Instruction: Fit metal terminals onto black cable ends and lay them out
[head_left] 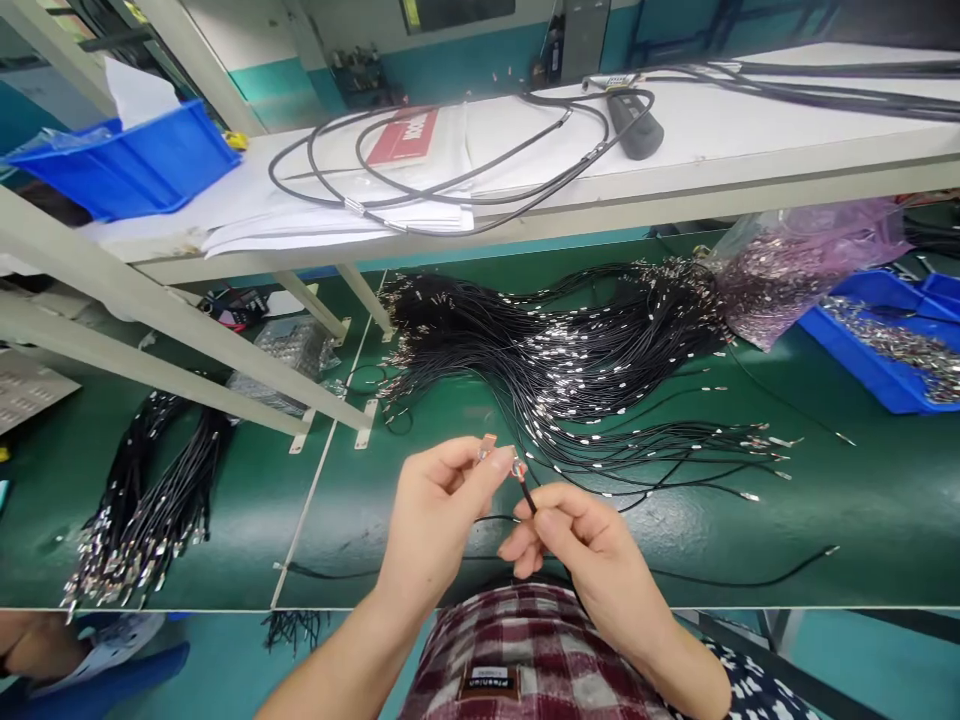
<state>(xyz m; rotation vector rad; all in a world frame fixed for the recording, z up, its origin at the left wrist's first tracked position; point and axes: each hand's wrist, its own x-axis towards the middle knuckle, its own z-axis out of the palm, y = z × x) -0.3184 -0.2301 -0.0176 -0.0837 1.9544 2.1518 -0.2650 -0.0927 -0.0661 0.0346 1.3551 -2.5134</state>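
Head view: cable, pinched by the right hand over the table's near edge, slants lengthwise, metal end up-left; left hand apparently pinches a terminal.

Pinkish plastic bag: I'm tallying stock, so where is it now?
In the head view, the pinkish bag is at right on the green table, just below the shelf, between the black cable bundle and the blue bin of metal parts.

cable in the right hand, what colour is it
Black; the cable shows best in the head view.
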